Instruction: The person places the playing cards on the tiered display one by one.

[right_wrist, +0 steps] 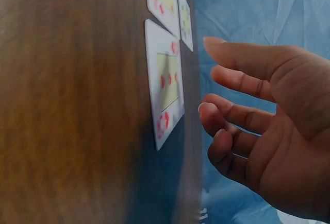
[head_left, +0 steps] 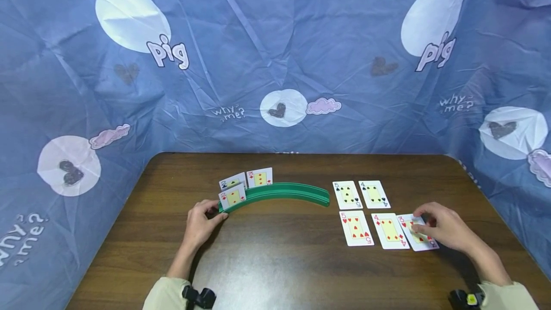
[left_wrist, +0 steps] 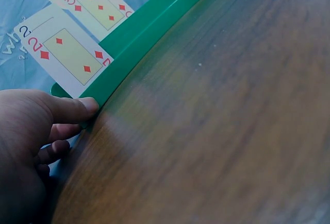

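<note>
My left hand (head_left: 200,223) grips the left end of a curved green card holder (head_left: 286,190), thumb (left_wrist: 85,106) on its near side. In the holder's left part stand a two of diamonds (head_left: 232,197), a black-suited two (head_left: 229,182) mostly hidden behind it, and another diamonds card (head_left: 260,177). My right hand (head_left: 449,227) hovers over a three of hearts (head_left: 418,241) lying face up. In the right wrist view its loosely bent fingers (right_wrist: 242,82) are apart from that card and hold nothing.
Beside the three lie a four of diamonds (head_left: 391,231) and a five of hearts (head_left: 357,228). Behind them are a black five (head_left: 347,195) and a black four (head_left: 374,194). A blue patterned cloth (head_left: 241,61) hangs behind the brown wooden table (head_left: 275,248).
</note>
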`<control>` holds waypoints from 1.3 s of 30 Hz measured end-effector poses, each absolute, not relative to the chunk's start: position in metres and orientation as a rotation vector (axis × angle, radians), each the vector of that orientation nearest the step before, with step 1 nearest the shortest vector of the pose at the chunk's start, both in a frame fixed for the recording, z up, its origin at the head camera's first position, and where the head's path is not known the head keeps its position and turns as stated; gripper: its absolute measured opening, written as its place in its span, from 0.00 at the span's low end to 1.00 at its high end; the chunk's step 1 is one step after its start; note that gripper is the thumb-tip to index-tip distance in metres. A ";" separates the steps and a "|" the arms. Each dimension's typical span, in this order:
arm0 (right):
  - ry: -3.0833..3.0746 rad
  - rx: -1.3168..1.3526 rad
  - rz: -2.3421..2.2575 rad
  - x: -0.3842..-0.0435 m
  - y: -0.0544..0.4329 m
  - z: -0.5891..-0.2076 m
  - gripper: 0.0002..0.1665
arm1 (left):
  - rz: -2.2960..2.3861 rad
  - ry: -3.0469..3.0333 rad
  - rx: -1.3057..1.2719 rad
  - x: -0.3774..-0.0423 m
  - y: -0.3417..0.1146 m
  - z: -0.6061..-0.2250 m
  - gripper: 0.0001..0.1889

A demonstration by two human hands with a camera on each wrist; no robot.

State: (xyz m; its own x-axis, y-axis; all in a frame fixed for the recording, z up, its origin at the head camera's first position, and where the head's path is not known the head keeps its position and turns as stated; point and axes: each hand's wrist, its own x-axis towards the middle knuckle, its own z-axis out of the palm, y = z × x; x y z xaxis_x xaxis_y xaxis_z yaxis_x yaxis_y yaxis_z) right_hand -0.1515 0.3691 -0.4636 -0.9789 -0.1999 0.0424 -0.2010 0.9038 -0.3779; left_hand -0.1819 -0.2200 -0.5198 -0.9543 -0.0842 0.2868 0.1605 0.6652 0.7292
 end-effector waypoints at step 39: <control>-3.148 0.400 0.444 -0.142 0.369 -0.477 0.34 | -1.172 -2.604 -0.065 -0.183 -0.222 -0.520 0.13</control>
